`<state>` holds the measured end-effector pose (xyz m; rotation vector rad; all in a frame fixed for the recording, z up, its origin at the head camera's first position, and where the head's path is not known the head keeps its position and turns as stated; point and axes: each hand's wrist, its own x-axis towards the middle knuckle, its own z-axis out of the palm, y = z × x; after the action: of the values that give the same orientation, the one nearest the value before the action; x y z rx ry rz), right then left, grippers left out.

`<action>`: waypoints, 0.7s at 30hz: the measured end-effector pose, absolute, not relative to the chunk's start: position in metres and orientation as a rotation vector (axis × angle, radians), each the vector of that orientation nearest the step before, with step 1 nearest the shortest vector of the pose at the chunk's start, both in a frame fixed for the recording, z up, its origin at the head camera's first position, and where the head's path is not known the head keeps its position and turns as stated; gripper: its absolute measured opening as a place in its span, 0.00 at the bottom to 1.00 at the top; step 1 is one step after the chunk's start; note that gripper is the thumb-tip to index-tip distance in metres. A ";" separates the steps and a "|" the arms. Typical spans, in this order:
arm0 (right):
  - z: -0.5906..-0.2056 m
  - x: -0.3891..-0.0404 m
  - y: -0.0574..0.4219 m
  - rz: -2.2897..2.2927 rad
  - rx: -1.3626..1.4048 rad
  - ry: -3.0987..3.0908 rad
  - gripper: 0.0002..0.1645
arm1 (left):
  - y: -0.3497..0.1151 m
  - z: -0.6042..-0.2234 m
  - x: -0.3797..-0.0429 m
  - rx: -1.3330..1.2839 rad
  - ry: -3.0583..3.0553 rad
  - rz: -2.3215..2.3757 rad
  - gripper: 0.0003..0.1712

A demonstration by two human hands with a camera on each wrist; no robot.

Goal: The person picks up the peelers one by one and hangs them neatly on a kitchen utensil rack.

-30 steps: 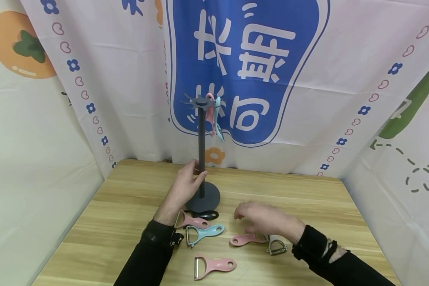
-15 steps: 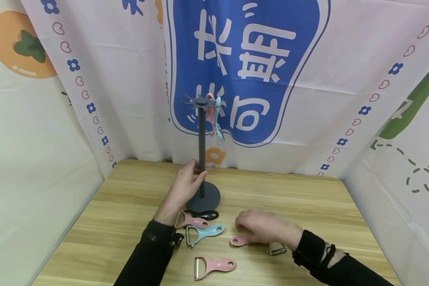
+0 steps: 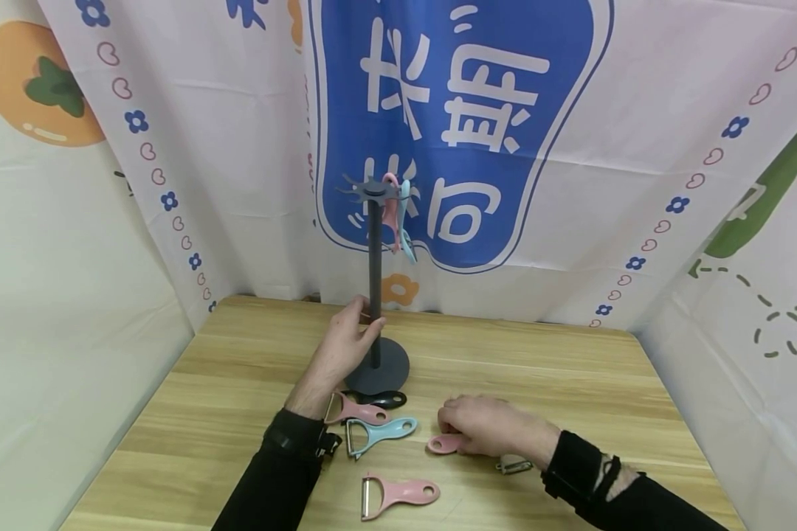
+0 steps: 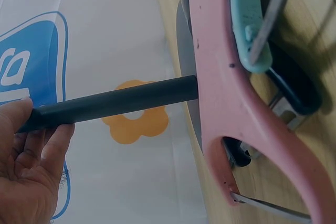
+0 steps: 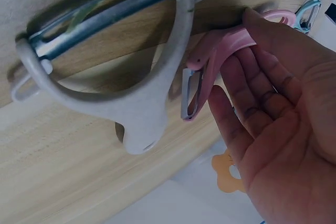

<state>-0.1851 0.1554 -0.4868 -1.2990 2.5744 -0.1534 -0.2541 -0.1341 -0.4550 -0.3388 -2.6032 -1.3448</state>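
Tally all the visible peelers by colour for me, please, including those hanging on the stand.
Pink peelers: 4
Light blue peelers: 2
White peeler: 1
Black peeler: 1
Total visible: 8

Upright stood the stand, dark grey, its thin post rising from a round base to a crown of curved hooks, and the left hand had thumb and fingers about that post! Over to the right, the pink peeler: Y-shaped, metal blade across its fork, and the right hand pinching it! Its holed handle end poked out leftward in the head view, blade end hidden beneath the hand; whether it touched the table was unclear.
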 end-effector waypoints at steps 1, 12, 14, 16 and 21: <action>-0.487 -0.185 0.156 -0.159 -1.301 2.574 0.11 | -0.134 -0.455 -0.254 -0.337 -2.603 -1.346 0.13; -0.489 -0.185 0.155 -0.198 -1.325 2.588 0.06 | -0.134 -0.455 -0.255 -0.330 -2.602 -1.373 0.13; -0.489 -0.185 0.154 -0.213 -1.332 2.590 0.07 | -0.134 -0.455 -0.255 -0.329 -2.604 -1.371 0.13; -0.489 -0.185 0.153 -0.239 -1.333 2.589 0.08 | -0.134 -0.455 -0.255 -0.329 -2.604 -1.371 0.13; -0.487 -0.187 0.152 -0.261 -1.339 2.591 0.08 | -0.134 -0.455 -0.255 -0.330 -2.610 -1.366 0.13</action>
<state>-0.1869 0.1523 -0.4872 -1.3387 2.5913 -0.2611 -0.2545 -0.1340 -0.4554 -0.3298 -2.6096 -1.3658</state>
